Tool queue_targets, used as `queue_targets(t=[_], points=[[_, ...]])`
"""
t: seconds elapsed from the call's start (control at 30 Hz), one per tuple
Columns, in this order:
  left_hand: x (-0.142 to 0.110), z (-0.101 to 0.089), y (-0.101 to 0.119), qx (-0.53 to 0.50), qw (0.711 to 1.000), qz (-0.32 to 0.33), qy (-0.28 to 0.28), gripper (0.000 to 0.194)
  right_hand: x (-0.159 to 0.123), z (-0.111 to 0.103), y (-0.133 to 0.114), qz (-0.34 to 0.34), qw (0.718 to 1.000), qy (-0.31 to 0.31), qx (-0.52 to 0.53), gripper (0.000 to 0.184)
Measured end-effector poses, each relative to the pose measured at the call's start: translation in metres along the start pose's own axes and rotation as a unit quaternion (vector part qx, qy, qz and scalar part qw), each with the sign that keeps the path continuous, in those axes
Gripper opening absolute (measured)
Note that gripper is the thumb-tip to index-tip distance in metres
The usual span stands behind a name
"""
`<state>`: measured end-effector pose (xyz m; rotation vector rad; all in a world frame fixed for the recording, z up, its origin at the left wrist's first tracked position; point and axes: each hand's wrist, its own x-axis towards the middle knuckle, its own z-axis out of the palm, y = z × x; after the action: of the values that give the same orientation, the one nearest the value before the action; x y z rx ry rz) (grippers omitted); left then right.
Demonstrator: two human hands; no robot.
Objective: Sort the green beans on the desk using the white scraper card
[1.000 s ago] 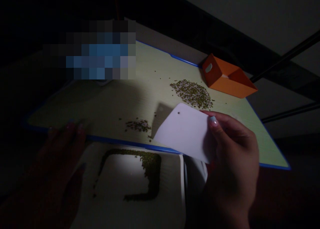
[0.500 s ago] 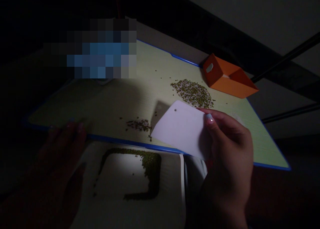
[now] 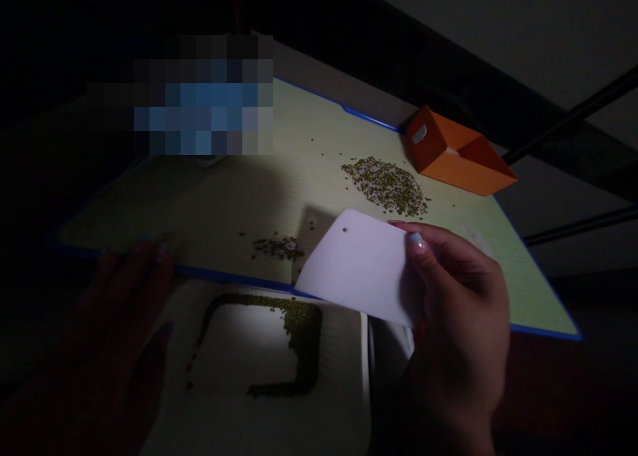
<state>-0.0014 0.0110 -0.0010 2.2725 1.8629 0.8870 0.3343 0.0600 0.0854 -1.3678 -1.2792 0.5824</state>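
My right hand [image 3: 456, 316] pinches a white plastic scraper card [image 3: 356, 266] by its right edge, holding it over the near edge of a pale green board [image 3: 239, 190] with a blue rim. A small cluster of green beans [image 3: 278, 246] lies just left of the card. A larger pile of beans [image 3: 386, 185] sits further back. My left hand [image 3: 119, 310] lies in shadow on the left side of a white tray [image 3: 343, 376], fingertips touching the board's near edge. The tray holds beans [image 3: 299, 323] along the edges of its well.
An orange box-shaped scoop [image 3: 456, 153] sits at the board's far right corner. A blurred blue patch covers the far left of the board. Dark metal bars run at the right. The room is dim outside the lit centre.
The right hand has shifted the scraper card slightly towards me and left, its lower corner now reaching the board's near edge. The left hand and the beans have stayed put.
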Motion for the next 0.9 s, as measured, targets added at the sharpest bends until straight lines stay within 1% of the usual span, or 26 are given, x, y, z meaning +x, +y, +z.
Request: queue_targets(t=[0.1,0.17,0.33,0.4,0.5,0.57,0.63,0.77,0.9], points=[[0.0,0.003,-0.004,0.012,0.999,0.026,0.033,0.08,0.001,-0.002,0.001,-0.012,0.999,0.033,-0.001,0.01],[0.0,0.004,-0.003,0.021,0.998,0.036,0.043,0.077,0.002,-0.002,0.002,-0.017,0.999,0.044,0.001,0.009],[-0.002,0.003,-0.004,0.018,0.999,0.033,0.024,0.077,-0.001,0.003,0.0,-0.023,1.0,0.014,0.002,0.012],[-0.002,0.005,-0.007,0.021,0.998,0.039,0.035,0.076,-0.002,0.005,-0.001,-0.027,0.999,0.018,0.0,0.013],[-0.002,0.005,-0.008,0.022,0.997,0.045,0.064,0.074,-0.002,0.005,0.001,-0.037,0.998,0.041,-0.006,0.013],[-0.001,0.004,-0.003,0.019,0.999,0.028,0.034,0.076,-0.002,0.004,0.002,-0.046,0.997,0.059,-0.006,0.012],[-0.001,0.001,0.004,0.018,0.999,0.017,0.023,0.077,-0.001,0.004,0.004,-0.054,0.996,0.073,-0.008,0.011],[0.001,-0.004,0.014,0.017,1.0,0.009,0.017,0.078,0.001,0.004,0.007,-0.053,0.995,0.077,-0.015,0.013],[0.001,-0.004,0.017,0.018,1.0,0.01,0.02,0.076,0.002,0.004,0.006,-0.038,0.997,0.069,-0.008,0.012]])
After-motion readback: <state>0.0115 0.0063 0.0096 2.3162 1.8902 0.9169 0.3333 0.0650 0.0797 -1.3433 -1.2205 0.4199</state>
